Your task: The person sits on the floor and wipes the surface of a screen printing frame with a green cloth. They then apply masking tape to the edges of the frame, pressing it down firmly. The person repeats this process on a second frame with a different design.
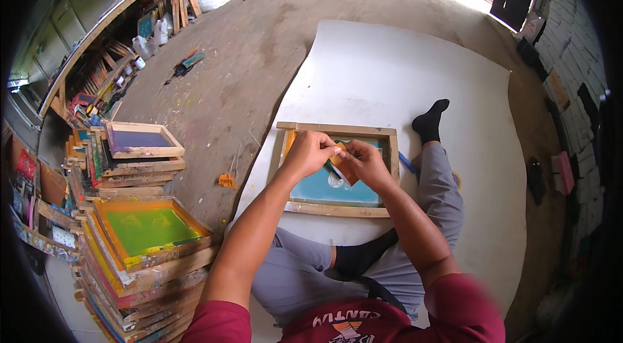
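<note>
Both of my hands meet over a wooden screen-printing frame (341,210) with a blue mesh, lying flat on a white sheet. My left hand (306,155) pinches the upper left edge of a small orange-brown piece (346,173), its fingers closed. From the other side, my right hand (367,164) grips the same piece between thumb and fingers. The piece has a pale edge and a dark patch by the left fingertips; I cannot make out whether it is tape, paper or cloth. Below it, a pale round mark (335,181) shows on the mesh.
Stacked wooden screen frames (149,275) rise at my left, with a smaller stack (146,150) behind. An orange scrap (227,180) lies on the floor beside the white sheet (402,57). A blue strip (407,163) sits by my outstretched right leg. Shelving (117,61) lines the far left.
</note>
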Tool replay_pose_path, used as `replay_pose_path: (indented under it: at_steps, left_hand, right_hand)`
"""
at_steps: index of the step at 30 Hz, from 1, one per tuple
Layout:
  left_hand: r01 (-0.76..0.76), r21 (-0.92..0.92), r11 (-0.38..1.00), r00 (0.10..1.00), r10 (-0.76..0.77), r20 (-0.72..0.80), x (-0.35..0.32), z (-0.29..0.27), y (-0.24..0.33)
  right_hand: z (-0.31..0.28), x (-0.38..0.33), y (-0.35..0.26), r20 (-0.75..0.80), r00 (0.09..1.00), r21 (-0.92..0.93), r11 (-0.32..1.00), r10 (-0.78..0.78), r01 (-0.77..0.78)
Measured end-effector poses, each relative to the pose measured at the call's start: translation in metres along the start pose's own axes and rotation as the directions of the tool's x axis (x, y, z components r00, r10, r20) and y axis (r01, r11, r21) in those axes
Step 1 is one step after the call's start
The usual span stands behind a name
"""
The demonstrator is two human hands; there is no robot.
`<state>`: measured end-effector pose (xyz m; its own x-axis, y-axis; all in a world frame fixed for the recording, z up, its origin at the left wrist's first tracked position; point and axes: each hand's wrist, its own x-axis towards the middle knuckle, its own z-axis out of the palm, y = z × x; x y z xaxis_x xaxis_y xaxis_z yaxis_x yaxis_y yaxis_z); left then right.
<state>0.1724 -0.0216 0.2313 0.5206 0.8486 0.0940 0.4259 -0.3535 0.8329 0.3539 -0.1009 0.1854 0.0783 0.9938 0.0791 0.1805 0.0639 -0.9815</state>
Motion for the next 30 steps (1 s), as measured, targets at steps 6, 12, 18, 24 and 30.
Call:
replay_pose_path:
  at_steps: [6, 12, 18, 24, 30]
  left_hand:
    - [0.125, 0.031, 0.992, 0.992, -0.124, -0.008, -0.003, -0.020, 0.012]
    - [0.117, -0.071, 0.991, 0.993, -0.118, -0.020, 0.005, -0.016, -0.016]
    - [0.224, -0.269, 0.937, 0.968, -0.246, -0.053, -0.013, -0.003, -0.041]
    - [0.318, -0.322, 0.892, 0.938, -0.346, -0.031, -0.037, 0.024, -0.082]
    - [0.380, -0.440, 0.814, 0.881, -0.463, -0.095, -0.050, -0.003, -0.130]
  right_hand:
    - [0.007, -0.024, -0.018, 0.000, 0.997, -0.021, 0.997, 0.080, -0.080]
    - [0.017, -0.025, 0.013, -0.168, 0.873, -0.609, 0.745, -0.458, 0.274]
    - [0.016, -0.022, 0.042, -0.103, 0.813, -0.699, 0.623, -0.574, 0.351]
    - [0.003, -0.044, 0.068, -0.002, 0.881, -0.750, 0.584, -0.474, 0.312]
    - [-0.041, -0.077, 0.096, -0.099, 0.952, -0.808, 0.581, -0.289, 0.092]
